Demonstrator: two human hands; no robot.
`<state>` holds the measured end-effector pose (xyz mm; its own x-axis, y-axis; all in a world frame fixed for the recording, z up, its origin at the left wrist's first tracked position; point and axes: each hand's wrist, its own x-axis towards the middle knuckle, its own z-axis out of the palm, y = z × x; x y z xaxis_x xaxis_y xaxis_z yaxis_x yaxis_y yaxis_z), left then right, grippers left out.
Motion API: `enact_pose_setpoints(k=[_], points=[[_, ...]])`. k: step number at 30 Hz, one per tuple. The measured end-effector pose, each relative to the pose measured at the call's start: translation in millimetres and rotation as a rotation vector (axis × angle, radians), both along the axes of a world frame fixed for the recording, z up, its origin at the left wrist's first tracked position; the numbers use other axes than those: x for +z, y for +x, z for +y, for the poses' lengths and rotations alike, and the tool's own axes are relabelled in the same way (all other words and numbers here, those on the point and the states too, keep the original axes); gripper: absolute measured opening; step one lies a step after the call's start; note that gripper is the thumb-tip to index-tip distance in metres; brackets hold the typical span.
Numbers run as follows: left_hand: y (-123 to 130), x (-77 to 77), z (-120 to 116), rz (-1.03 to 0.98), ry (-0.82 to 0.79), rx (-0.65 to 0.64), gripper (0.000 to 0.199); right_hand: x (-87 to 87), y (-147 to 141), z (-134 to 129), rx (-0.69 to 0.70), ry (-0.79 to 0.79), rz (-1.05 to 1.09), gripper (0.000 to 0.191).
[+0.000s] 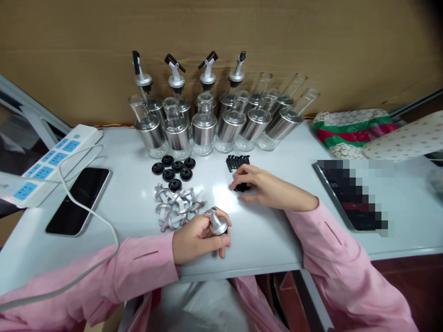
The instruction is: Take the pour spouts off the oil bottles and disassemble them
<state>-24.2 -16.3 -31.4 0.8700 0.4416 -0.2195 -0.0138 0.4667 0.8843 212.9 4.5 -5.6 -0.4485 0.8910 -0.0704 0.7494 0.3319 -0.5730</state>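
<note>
The pink-sleeved left forearm (138, 272) reaches in from eight o'clock across the tabletop (266, 244). A heap of silver pourer tops (178, 205) lies at ten o'clock from the left hand (197, 237), whose fingers and thumb curl around one silver pourer top (218, 224), spout upward. The right hand (259, 186), entering from four o'clock, arches over small black pieces (242, 187); whether it grips any, I cannot tell.

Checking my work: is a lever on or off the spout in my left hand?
Off: the spout in your left hand has a bare silver top.
</note>
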Motion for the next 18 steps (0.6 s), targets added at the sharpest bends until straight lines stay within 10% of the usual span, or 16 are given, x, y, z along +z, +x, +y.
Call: enact_pose_setpoints(k=[18], points=[[0.4, 1.1, 0.6, 0.008, 0.010, -0.002, 0.029, 5.3, 9.7, 1.1, -0.111, -0.048, -0.102, 0.031]])
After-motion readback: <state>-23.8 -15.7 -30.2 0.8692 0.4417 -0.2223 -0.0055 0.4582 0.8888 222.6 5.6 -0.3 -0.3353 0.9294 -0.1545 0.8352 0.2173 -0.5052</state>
